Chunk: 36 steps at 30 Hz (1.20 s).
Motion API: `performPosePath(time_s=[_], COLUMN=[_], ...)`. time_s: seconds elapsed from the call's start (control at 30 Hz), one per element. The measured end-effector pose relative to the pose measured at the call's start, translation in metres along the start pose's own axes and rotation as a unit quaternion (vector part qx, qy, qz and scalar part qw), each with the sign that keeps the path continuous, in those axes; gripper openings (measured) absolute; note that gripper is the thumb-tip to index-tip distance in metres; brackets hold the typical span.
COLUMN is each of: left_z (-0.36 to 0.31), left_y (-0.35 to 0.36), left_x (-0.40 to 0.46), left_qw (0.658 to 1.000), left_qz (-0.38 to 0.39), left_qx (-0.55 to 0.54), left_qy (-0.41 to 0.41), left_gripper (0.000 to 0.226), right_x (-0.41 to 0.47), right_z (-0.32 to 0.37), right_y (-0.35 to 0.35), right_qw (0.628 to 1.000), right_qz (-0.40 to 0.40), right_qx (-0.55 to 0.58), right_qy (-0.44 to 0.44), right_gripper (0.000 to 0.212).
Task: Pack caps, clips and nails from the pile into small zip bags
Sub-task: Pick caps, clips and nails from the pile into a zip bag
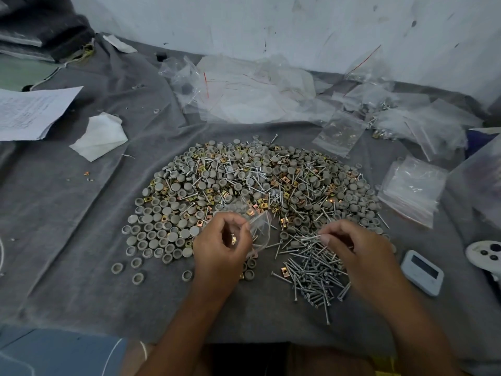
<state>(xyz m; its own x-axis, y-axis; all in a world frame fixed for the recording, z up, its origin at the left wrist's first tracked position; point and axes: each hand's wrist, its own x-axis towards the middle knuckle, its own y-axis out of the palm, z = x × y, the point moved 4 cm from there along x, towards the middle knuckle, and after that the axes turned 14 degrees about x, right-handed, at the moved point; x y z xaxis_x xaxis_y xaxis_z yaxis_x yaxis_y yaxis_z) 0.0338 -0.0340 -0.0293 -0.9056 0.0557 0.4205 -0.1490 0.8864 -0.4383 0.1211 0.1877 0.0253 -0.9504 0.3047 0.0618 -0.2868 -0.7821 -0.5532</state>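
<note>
My left hand (221, 241) pinching a small clear zip bag (259, 232) and a brass clip, my right hand (352, 248) pinching nails (311, 237) just beside it, nail heap (314, 275) under my right hand, mixed pile (257, 183) just beyond both.

A grey cloth (67, 240) covers the table. Far left lie papers (29, 111), with a white tissue (100, 137) just right of them. Near right sits a white timer (422, 272), with a white device (486, 255) beside it.
</note>
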Motion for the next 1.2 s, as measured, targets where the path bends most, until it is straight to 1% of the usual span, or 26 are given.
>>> performPosePath(time_s=[0.17, 0.27, 0.37, 0.5, 0.63, 0.73, 0.87, 1.0, 1.07, 1.13, 1.2], left_z=[0.001, 0.001, 0.000, 0.000, -0.001, -0.002, -0.002, -0.001, -0.002, -0.002, -0.001], left_y=[0.000, 0.001, 0.001, 0.001, 0.000, 0.000, 0.000, -0.001, -0.001, -0.001, -0.001], left_x=[0.000, 0.000, 0.001, 0.001, 0.000, 0.001, 0.001, 0.000, 0.000, 0.000, 0.000], left_qw=[1.000, 1.000, 1.000, 1.000, 1.000, 1.000, 1.000, 1.000, 1.000, 1.000, 1.000], left_qz=[-0.002, 0.000, -0.004, -0.005, -0.005, -0.005, -0.005, 0.002, 0.002, 0.002, 0.001], left_qx=[0.000, 0.001, 0.003, 0.002, 0.000, -0.001, -0.001, -0.005, -0.005, -0.005, -0.002], left_qy=[0.000, 0.000, 0.003, 0.003, 0.006, 0.004, -0.003, -0.011, -0.008, -0.011, -0.013], left_gripper=[0.007, 0.006, 0.008, 0.008, 0.009, 0.008, 0.008, 0.008, 0.010, 0.009, 0.009], right_x=[0.004, 0.007, 0.013, 0.022, 0.028, 0.029, 0.029, 0.028, 0.029, 0.030, 0.030], right_z=[0.021, 0.036, 0.046, 0.045, 0.045, 0.045, 0.049, 0.053, 0.053, 0.053, 0.055], right_y=[0.015, 0.028, 0.041, 0.055, 0.060, 0.059, 0.055, 0.057, 0.054, 0.048, 0.048], right_qw=[0.997, 0.994, 0.994, 0.994, 0.992, 0.993, 0.992, 0.990, 0.990, 0.990, 0.988], right_qz=[0.015, 0.027, 0.036, 0.062, 0.070, 0.061, 0.027, 0.056, 0.049, 0.017, 0.008], right_qx=[0.073, 0.088, 0.056, 0.003, 0.003, 0.019, 0.045, 0.033, 0.046, 0.060, 0.059], right_qy=[-0.034, -0.062, -0.089, -0.095, -0.104, -0.102, -0.113, -0.121, -0.120, -0.127, -0.140], right_gripper=[0.009, 0.008, 0.010, 0.018, 0.018, 0.017, 0.017, 0.007, 0.002, 0.004, 0.008])
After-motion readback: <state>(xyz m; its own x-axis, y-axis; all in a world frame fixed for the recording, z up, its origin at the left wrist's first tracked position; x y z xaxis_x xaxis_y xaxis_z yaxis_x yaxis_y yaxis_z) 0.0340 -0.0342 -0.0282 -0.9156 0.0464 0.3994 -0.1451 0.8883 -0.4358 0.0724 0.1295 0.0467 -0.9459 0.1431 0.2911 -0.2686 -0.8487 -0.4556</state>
